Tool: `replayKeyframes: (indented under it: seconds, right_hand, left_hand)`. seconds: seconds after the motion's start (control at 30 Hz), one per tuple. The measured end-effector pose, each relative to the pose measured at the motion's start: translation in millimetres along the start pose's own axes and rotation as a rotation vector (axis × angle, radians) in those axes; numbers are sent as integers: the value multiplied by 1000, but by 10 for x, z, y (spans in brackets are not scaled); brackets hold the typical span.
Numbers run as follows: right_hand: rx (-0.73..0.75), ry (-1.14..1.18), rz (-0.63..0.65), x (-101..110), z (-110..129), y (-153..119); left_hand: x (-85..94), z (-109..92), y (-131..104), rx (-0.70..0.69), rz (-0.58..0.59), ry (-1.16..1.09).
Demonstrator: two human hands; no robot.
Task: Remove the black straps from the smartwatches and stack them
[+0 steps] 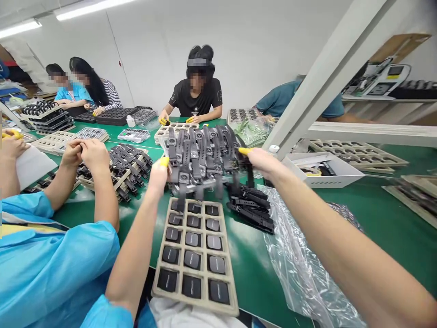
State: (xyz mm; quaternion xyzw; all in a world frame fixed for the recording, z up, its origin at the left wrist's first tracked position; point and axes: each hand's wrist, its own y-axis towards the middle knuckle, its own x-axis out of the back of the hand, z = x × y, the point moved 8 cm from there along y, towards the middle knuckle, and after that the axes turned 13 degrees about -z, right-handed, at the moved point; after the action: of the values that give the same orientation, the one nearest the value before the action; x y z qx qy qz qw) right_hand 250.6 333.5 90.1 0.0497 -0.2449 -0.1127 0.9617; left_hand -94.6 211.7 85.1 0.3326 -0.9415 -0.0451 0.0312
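Between my two hands is a tray loaded with black-strapped watches (201, 152), lifted over the green table. My left hand (160, 172), with yellow on a fingertip, grips its left side. On the right side my right hand (259, 160) is closed at the edge, also with a yellow fingertip. Straps hang over the near edge, and most of the tray itself is hidden under them. Below and nearer to me lies a beige compartment tray (229, 273) with dark square watch pieces in its cells. A pile of black watch straps (252, 207) rests to its right.
Clear plastic bags (293, 255) lie under my right forearm. A white box (322, 171) stands at right, near a slanted white post (317, 77). At left, a co-worker in blue (68, 255) sits close beside another watch stack (128, 171). Another person (196, 93) works opposite.
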Motion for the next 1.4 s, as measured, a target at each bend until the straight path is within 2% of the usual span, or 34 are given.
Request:
replayKeyframes:
  seconds: [0.07,0.17,0.23,0.33,0.47,0.63,0.77,0.9,0.97,1.03,1.13,1.2,1.23,1.3,1.33,1.37,1.4]
  right_hand:
    - [-47,11,-19,-239,-67,18]
    - [-94,27,-31,-627,-157,43]
    - [-121,24,-25,-858,-236,60]
    - [-163,-30,-35,-1108,-402,56]
    - [-142,-120,-35,-1307,-572,-19]
    - [-19,-202,37,-1402,-595,-156]
    - [56,-267,70,-1391,-538,-250]
    - [93,-305,107,-1372,-514,-306]
    - [105,-311,131,-1302,-541,-312]
    - [117,-310,146,-1138,-602,-316]
    - [209,-325,90,-669,-692,-369]
    - [334,-364,28,-288,-717,-490]
    - [386,-386,17,-117,-736,-580]
    - [453,-444,3,173,-790,-794]
    - [467,-482,9,277,-828,-910]
    - [470,-509,24,352,-871,-1030]
    - [458,-519,47,400,-921,-1148]
  left_hand:
    - [-80,34,516,-19,-27,69]
    - [-134,141,1102,-45,-40,220]
    - [-140,244,1382,-51,-31,330]
    - [-118,418,1673,-74,-7,484]
    - [-68,681,1893,-103,44,640]
    - [-6,962,2060,-104,101,752]
    - [-35,1005,2119,-137,88,766]
    - [-77,927,2056,-175,32,766]
    - [-57,839,2000,-184,-8,781]
    - [-6,666,1920,-205,-73,809]
    - [55,173,1620,-298,-206,838]
    - [14,-226,1189,-371,-224,834]
    - [-59,-397,894,-411,-162,839]
    - [-323,-651,124,-608,115,875]
    - [-437,-704,-311,-693,265,818]
    - [-517,-675,-720,-708,404,732]
    - [-589,-556,-1090,-664,549,657]
